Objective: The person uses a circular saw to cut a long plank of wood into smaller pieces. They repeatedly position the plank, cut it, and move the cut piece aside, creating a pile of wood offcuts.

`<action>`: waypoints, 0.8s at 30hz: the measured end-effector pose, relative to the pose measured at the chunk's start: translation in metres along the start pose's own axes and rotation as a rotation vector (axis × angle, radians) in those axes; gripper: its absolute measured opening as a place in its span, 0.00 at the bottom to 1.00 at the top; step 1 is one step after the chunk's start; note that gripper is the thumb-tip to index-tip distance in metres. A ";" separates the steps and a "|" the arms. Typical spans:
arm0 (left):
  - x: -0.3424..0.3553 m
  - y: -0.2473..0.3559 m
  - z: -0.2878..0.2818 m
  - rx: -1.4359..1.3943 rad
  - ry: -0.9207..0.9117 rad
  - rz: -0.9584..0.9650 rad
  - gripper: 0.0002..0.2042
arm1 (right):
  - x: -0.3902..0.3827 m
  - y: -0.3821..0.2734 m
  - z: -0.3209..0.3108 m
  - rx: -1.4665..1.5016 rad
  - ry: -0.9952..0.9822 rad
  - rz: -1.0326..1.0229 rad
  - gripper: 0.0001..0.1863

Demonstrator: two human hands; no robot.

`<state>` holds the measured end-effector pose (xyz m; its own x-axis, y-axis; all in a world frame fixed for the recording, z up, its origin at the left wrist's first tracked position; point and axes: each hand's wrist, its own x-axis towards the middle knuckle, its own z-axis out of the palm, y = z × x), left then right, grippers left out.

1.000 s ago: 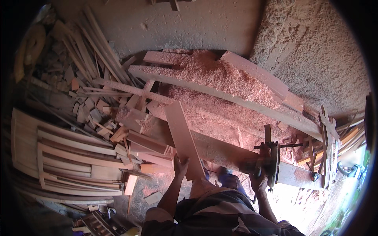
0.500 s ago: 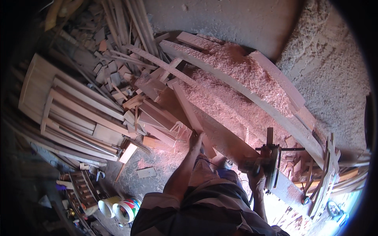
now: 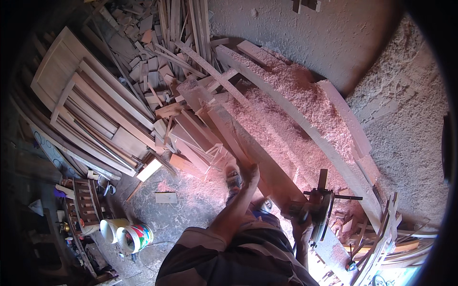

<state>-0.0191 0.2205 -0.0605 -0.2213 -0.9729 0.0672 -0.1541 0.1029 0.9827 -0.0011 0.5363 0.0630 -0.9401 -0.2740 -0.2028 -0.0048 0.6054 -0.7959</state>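
A narrow reddish-brown board point(image 3: 228, 135) slants from left of the frame's upper middle down toward its centre; a dark power tool point(image 3: 323, 209) (thin rod point(image 3: 349, 197) jutting rightward) sits lower right of centre.

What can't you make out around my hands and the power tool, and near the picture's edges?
In the head view:
Right hand: fingertips hidden in shadow and behind the power tool.
Left hand: fingertips hidden by the hand itself and the board.
Underside of the power tool: hidden by its body.
Dark object at the top: cut off by the upper edge.
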 end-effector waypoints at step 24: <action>0.167 -0.016 -0.025 0.102 -0.295 -0.219 0.49 | 0.022 -0.070 -0.062 0.124 -0.049 0.062 0.21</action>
<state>-0.0291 0.0512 -0.0604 -0.4381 -0.8742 -0.2093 -0.3198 -0.0660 0.9452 -0.0426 0.5339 0.1496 -0.9194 -0.2772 -0.2791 0.0978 0.5262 -0.8447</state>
